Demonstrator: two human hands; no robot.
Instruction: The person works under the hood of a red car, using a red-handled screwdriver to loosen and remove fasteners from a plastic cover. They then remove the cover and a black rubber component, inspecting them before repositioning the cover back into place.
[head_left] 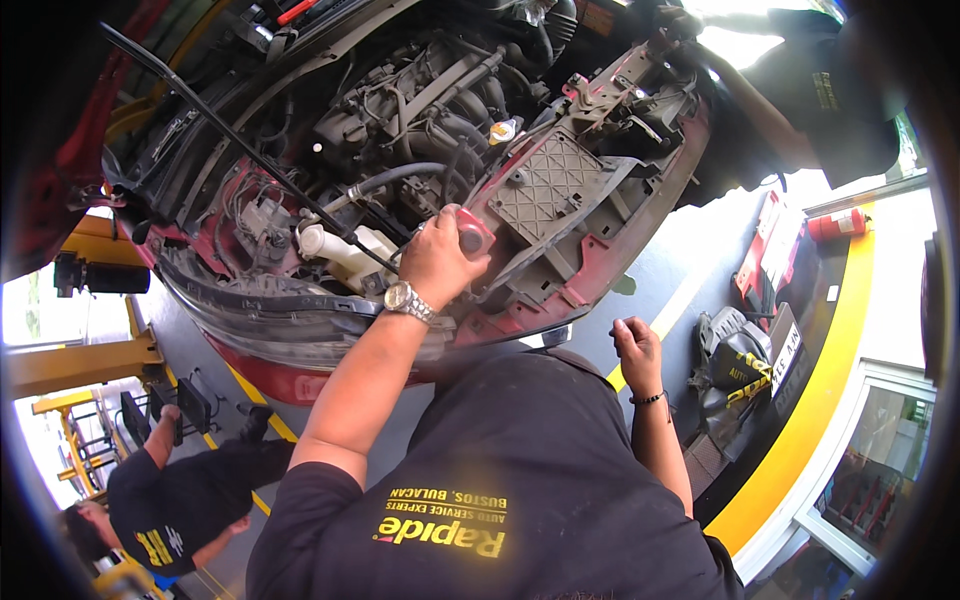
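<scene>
My left hand [440, 258], with a wristwatch [408, 300] above it on the arm, reaches into the front of an open engine bay. Its fingers are closed round a red block-like object [474, 234] with a dark round end; its exact kind is not clear. Close by lie the white plastic reservoir [345, 252] and the ribbed panel [550, 185] at the car's front. Lower right, my right hand [637, 350] hangs beside my body, away from the car, fingers curled together. Whatever may be between those fingers is too small to make out.
A thin black prop rod [230, 130] slants across the engine bay. Far right, a co-worker [810, 110] leans at the car's front; another person [180, 490] bends at lower left. Removed car parts [735, 350] and a red fire extinguisher [838, 224] are by the yellow kerb [815, 440].
</scene>
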